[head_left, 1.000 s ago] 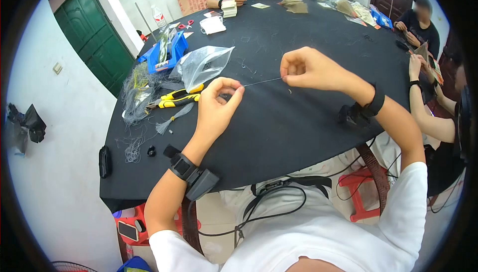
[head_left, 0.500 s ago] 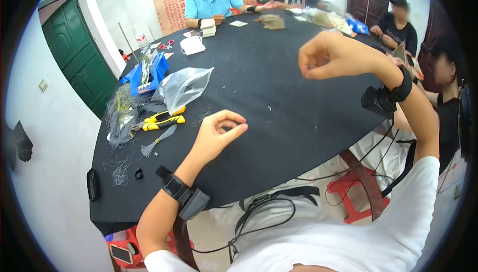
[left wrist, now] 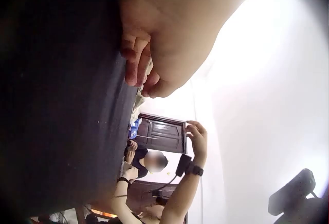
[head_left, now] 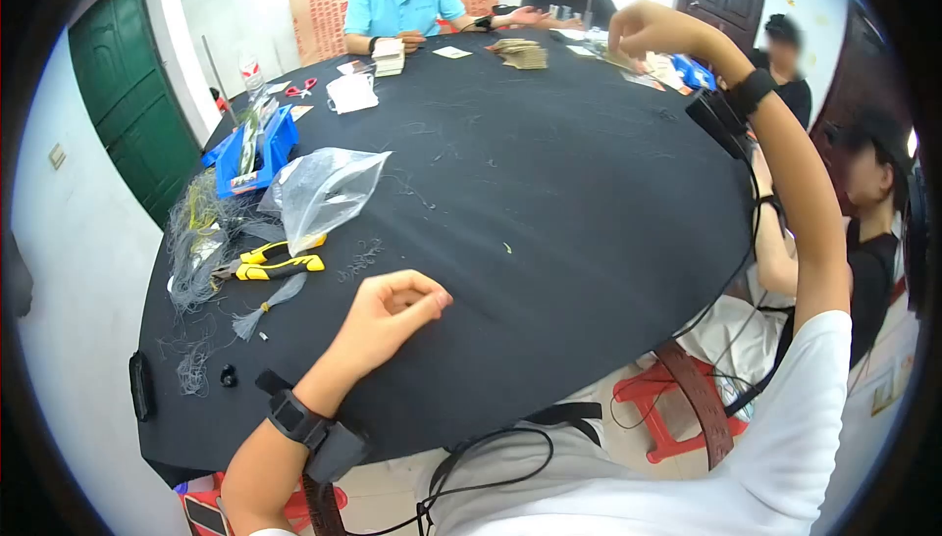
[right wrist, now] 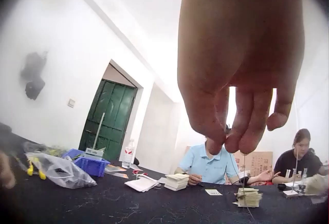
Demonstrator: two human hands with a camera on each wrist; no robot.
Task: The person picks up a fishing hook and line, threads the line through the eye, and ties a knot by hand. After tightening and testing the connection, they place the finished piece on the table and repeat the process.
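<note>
Right hand first: you hold it high above the far side of the worktop, thumb and fingertips pressed together on a thin strand. The right wrist view shows that strand hanging straight down from the pinch. Your left hand rests low on the dark cloth near your own edge, fingers curled and thumb against the forefinger. I cannot tell whether the strand's lower end is caught there, because the line is too fine to follow in the head view.

Off to your left lie the tangle of strands, the yellow-handled pliers, a clear plastic bag and the blue tray, all well apart from both hands.

As I judge it, one strand is separated out and stretched to its length, so that part looks about done. Cutting or setting it down is not yet done, and the tangle looks far from used up, so much of the same work seems left.
</note>
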